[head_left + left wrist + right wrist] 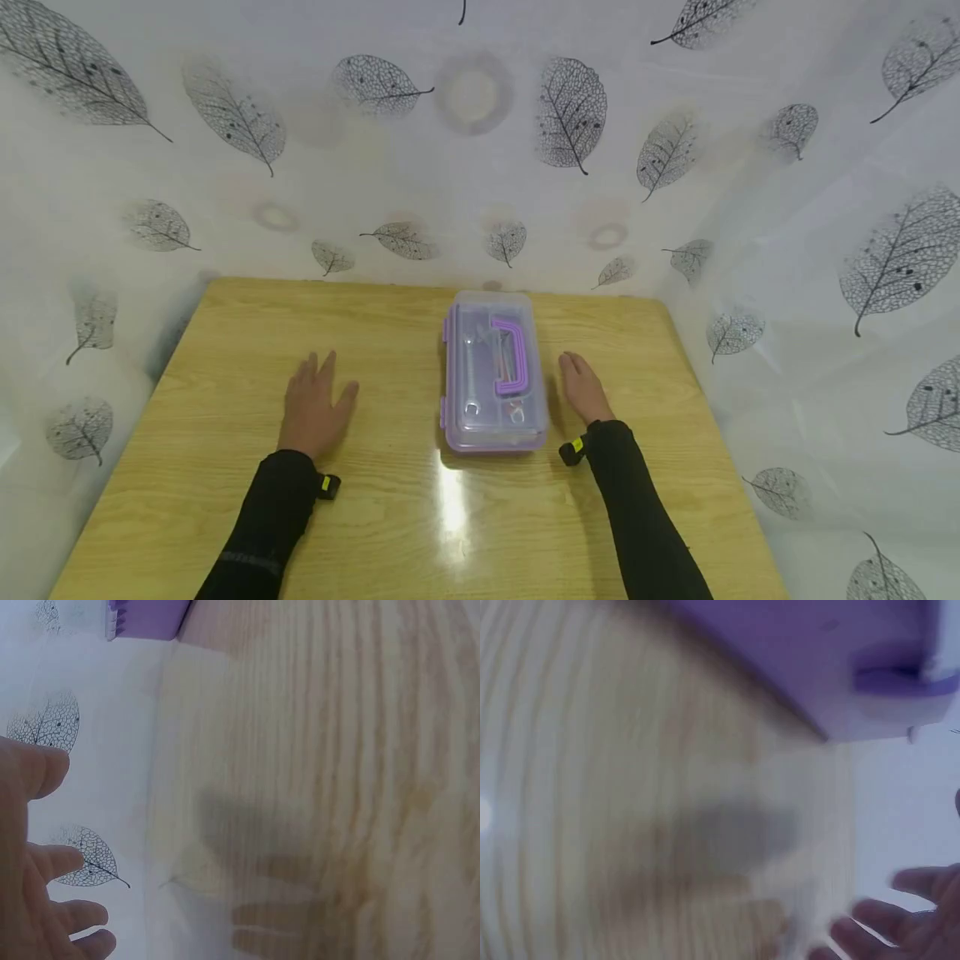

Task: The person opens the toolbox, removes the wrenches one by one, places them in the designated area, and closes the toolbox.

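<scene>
Black left sleeve [258,521]: reaches over the left part of the wood-grain surface [390,533].
Left hand [311,408]: spread, thumb well out from the fingers, nothing held; it lies between the surface's left edge and the box, well apart from both.
Purple box [486,375]: stands near the surface's far edge, slightly right of that edge's middle, clear lid down.
Wrench-like tool [471,375]: lies inside, seen through the lid.
Handle [522,358]: folded down on the lid, ungripped.
Box handling: neither of the hands touches it; judging by the lowered lid and enclosed contents, it is either not begun or already finished, and the pictures do not settle which.
Right hand [585,387]: beside the box's right side, apart from it; fingers loosely extended, nothing held.
Right sleeve [637,508]: black, towards the surface's right edge.
</scene>
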The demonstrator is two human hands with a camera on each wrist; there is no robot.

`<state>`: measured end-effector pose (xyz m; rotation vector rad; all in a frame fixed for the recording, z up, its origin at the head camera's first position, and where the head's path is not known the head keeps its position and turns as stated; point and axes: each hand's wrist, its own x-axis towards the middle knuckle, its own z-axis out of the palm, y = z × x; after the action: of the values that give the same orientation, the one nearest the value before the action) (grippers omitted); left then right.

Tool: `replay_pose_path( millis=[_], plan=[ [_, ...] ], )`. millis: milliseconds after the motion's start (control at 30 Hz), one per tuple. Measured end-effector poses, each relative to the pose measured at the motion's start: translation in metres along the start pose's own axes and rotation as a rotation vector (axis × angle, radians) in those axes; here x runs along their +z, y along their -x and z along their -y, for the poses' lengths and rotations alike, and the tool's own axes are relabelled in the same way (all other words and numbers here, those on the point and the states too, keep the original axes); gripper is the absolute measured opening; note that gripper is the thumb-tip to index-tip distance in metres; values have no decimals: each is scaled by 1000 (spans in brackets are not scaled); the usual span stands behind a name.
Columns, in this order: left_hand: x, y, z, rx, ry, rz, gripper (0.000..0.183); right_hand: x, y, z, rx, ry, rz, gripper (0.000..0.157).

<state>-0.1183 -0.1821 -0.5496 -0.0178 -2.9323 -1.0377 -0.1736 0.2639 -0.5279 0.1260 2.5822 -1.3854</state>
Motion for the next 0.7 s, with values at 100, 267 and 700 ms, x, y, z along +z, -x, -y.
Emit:
replay_pose_path(
  millis=[100, 267, 700],
  plan=[
    [6, 4, -3, -36, 61, 31, 73, 4, 0, 8, 86, -329, 179, 71],
    [26, 20, -20, -47, 305, 82, 63, 9, -3, 16, 136, -534, 310, 55],
    [77, 44, -94, 98, 744, 426, 62, 13, -8, 11, 189, -589, 328, 53]
  ],
)
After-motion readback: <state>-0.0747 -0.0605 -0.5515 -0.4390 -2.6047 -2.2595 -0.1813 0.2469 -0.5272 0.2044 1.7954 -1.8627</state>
